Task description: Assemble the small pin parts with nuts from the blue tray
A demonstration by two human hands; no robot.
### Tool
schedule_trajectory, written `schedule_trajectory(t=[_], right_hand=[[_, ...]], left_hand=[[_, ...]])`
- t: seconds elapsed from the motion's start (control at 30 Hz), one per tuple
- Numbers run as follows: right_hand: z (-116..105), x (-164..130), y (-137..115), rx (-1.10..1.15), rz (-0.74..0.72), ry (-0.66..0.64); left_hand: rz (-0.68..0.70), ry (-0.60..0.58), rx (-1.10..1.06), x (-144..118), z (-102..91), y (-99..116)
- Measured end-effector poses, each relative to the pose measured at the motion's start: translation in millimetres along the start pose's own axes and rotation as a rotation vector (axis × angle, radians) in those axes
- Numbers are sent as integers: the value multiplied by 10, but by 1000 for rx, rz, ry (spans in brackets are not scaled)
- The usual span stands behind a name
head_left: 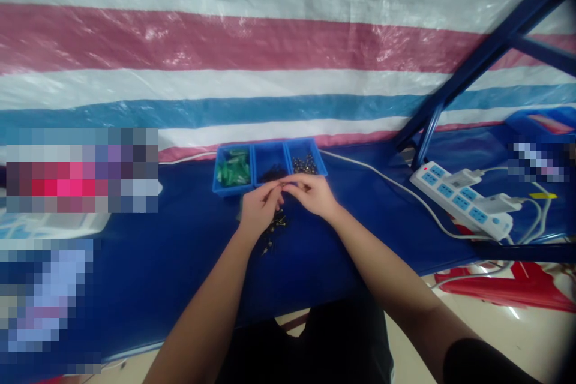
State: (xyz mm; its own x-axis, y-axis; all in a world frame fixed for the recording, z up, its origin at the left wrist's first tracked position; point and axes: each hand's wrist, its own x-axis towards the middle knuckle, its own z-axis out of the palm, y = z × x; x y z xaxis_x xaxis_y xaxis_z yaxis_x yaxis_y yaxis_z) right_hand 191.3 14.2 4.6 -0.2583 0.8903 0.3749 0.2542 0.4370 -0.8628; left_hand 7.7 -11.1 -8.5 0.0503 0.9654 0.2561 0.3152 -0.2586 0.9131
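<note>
Striped tarp (270, 42) fills the far side; blue table (157, 252) below it. I see my left hand (260, 209) and right hand (312, 193) meeting, fingertips pinched on something too small to identify. Small dark parts (275, 229) lie just near of the left hand; three-compartment tray (269, 167) just beyond.

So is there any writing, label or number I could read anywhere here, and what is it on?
None can be read.
White power strip: no legible marking.
Small yellow tag near its cables: too small to read.
Blue plastic three-compartment tray: no label visible.
Striped woven tarpaulin: no print.
Pixelated patches at left and right: unreadable.
</note>
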Motion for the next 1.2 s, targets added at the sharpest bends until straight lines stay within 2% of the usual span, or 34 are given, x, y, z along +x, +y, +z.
schedule_trajectory(t=[0.2,0.37,0.5,0.6,0.83,0.97,1.03,1.1,1.13,1.2], right_hand=[[-8,11,7,22,-104,23],[-28,55,-8,-68,-177,123],[-125,116,51,-172,-123,274],[-213,157,139,-292,-84,337],[-279,171,184,-436,62,315],[-259,149,136,-377,-20,318],[-236,124,89,-299,-79,282],[-204,88,23,-259,-104,188],[-188,69,-13,-241,-92,99],[-159,37,-78,-185,-60,-165]], left_hand=[[-22,-2,-94,9,24,72],[-15,-7,-5,-3,14,49],[-17,5,60,-17,15,36],[-16,21,97,-24,20,52],[13,52,152,-28,14,45],[21,92,158,-12,-7,23],[23,137,152,0,-21,20],[13,178,153,11,-33,20],[5,195,158,17,-37,22],[-6,220,171,26,-43,27]])
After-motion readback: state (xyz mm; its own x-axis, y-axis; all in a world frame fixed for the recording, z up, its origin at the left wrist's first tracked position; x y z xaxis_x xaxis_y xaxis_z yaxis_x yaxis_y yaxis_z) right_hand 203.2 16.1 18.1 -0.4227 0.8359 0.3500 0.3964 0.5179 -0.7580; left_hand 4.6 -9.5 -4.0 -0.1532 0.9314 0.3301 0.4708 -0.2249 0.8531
